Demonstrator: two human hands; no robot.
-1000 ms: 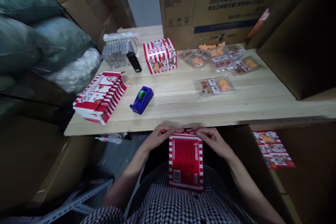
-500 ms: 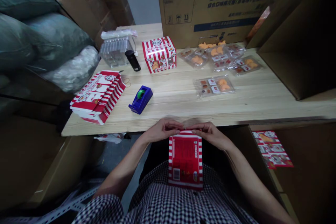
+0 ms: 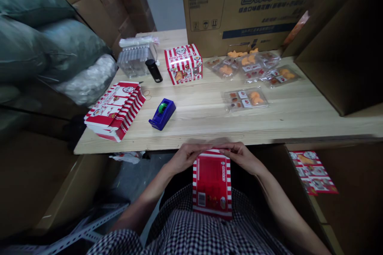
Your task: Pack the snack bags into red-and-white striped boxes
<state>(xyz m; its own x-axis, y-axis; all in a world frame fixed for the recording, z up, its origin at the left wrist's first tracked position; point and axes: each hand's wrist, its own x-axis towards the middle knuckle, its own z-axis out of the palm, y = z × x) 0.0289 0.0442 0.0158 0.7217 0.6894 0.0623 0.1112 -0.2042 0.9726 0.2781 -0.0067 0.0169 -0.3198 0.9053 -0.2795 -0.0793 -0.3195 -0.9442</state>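
A red-and-white striped carton [image 3: 212, 183] rests against my checked shirt, its printed back with a barcode facing up. My left hand [image 3: 187, 156] grips its far edge at the left corner, thumb on the near face and fingers beyond. At the right corner of that same edge, my right hand [image 3: 241, 157] pinches it likewise. The carton's far side and some fingertips are hidden. Beyond the hands, on the wooden table [image 3: 197, 127], sit a blue tape dispenser [image 3: 163, 114] with green tape and a clear packet [image 3: 247, 99] holding orange and brown pieces.
A stack of folded striped cartons [image 3: 115, 109] lies at the table's left. An assembled striped box [image 3: 183, 65], a black cylinder [image 3: 154, 71] and clear plastic trays [image 3: 134, 60] stand behind. Several packets [image 3: 251, 65] lie before a large cardboard box [image 3: 239, 12]. Printed cards [image 3: 312, 171] lie lower right.
The view has shifted slightly, so everything sits a little lower and farther right. Both hands keep hold of the carton's far edge, with the fingers moving only slightly.
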